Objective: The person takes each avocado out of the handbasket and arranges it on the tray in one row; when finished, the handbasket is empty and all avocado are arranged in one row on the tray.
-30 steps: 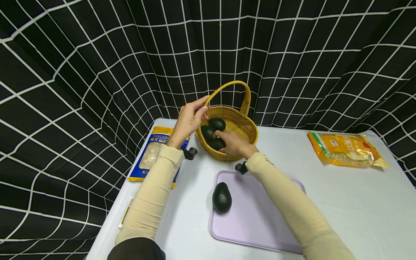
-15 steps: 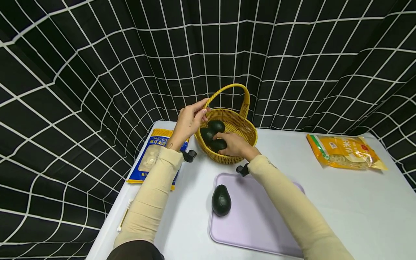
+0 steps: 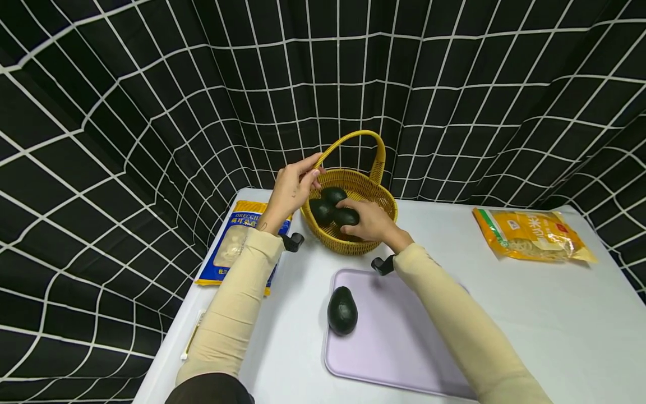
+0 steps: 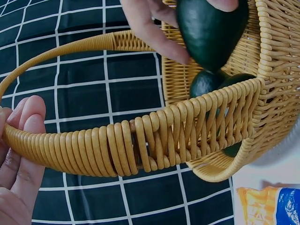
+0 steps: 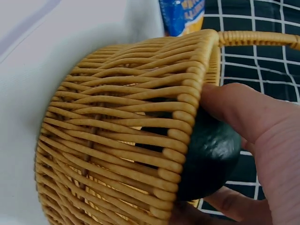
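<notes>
A yellow wicker basket point(image 3: 370, 193) stands at the back of the table, its tall handle point(image 4: 89, 150) arching up. My left hand point(image 3: 292, 188) grips that handle on its left side, fingers curled round it in the left wrist view. Inside the basket, my right hand point(image 3: 372, 221) holds a dark green avocado point(image 5: 211, 154) between thumb and fingers, level with the rim in the right wrist view. Two more avocados lie beside it in the basket, one at the left point(image 3: 321, 212) and one behind point(image 3: 333, 195). Another avocado point(image 3: 342, 311) rests on the left edge of a lilac tray point(image 3: 393, 359).
A blue and yellow pasta bag point(image 3: 232, 244) lies left of the basket, partly under the left forearm. An orange food bag point(image 3: 535, 234) is at the back right. A thin stick-like item point(image 3: 193, 336) lies near the left table edge. Black gridded cloth hangs behind.
My right hand has lifted the avocado slightly up and to the right inside the basket. The left hand stays on the handle.
</notes>
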`<state>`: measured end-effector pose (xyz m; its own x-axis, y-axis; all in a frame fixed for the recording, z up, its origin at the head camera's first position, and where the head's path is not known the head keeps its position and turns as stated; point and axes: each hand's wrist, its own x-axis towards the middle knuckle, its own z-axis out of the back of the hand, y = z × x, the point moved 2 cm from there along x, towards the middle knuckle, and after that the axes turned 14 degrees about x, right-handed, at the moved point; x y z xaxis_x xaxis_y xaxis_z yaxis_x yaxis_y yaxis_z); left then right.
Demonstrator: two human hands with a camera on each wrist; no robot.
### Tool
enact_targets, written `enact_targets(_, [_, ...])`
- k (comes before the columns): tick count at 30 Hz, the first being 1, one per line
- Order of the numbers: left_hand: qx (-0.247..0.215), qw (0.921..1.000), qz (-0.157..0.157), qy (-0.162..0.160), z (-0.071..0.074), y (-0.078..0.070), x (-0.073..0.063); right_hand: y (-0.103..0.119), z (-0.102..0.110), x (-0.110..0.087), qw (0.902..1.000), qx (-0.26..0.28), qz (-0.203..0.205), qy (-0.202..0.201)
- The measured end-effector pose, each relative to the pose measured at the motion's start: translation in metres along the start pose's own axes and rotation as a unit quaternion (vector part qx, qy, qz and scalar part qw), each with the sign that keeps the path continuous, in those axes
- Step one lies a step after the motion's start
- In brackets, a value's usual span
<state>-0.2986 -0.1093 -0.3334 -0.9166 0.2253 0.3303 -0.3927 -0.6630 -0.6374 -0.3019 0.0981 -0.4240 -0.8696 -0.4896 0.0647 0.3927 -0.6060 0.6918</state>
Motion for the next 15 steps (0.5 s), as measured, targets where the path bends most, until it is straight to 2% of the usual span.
enact_targets(15, [-0.003,1.0,0.002,-0.004,0.001,0.0,0.001,0.015,0.011,-0.025,0.9933,0.065,-0.004,-0.096])
